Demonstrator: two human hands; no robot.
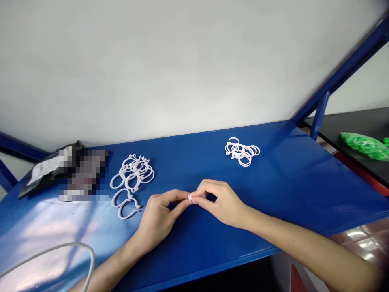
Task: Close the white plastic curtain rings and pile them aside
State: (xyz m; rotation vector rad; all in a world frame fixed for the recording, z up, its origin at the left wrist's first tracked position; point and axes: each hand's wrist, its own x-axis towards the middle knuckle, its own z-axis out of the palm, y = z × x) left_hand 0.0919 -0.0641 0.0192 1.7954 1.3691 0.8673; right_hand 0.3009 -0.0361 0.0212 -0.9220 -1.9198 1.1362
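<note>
My left hand (161,215) and my right hand (220,202) meet over the middle of the blue table (288,190). Both pinch one small white plastic ring (192,197) between fingertips; most of the ring is hidden by the fingers. To the left lies a heap of larger white plastic rings (133,176), some spread toward my left hand. A smaller cluster of white rings (241,151) lies farther back on the right, apart from both hands.
A dark plastic bag with a label (51,168) lies at the table's back left. A grey cable (60,253) curves over the near left corner. Blue frame struts (340,71) rise at the right. A green bag (364,145) rests on a black shelf beyond.
</note>
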